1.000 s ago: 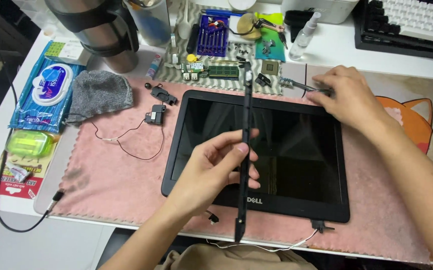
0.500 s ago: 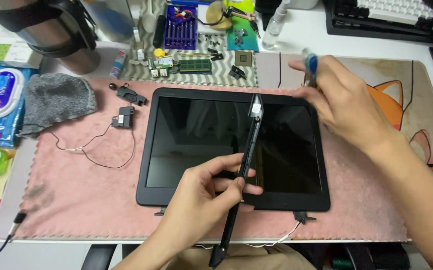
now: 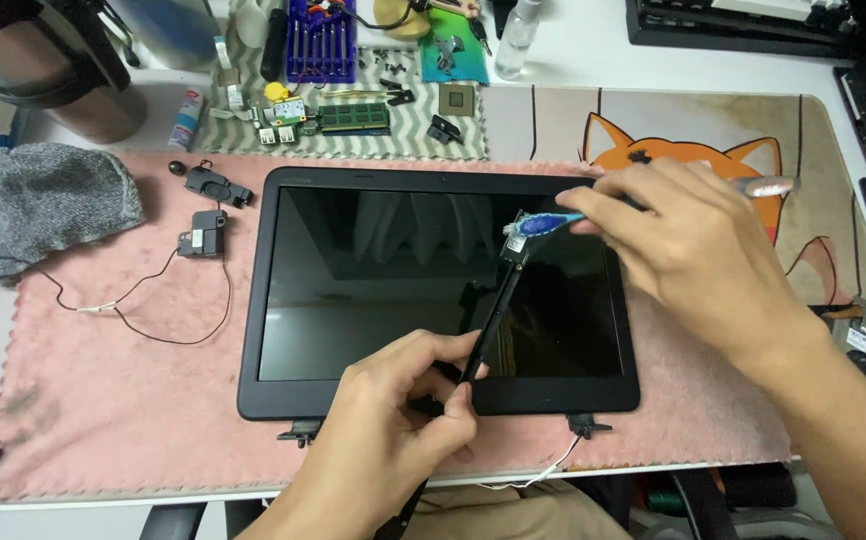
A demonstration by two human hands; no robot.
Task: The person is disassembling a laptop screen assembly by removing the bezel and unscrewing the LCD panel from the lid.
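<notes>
We see the left hand (image 3: 393, 420) clenched on a thin black strip (image 3: 488, 325), slanted above the detached laptop screen (image 3: 433, 290) on the pink mat (image 3: 103, 400). The right hand (image 3: 693, 250) pinches a blue-tipped tool (image 3: 553, 222) against the strip's upper end (image 3: 516, 243). Speakers (image 3: 203, 232), boards (image 3: 353, 118) and screws lie loose beyond the mat, so teardown looks well along; the strip's end seems unfinished.
</notes>
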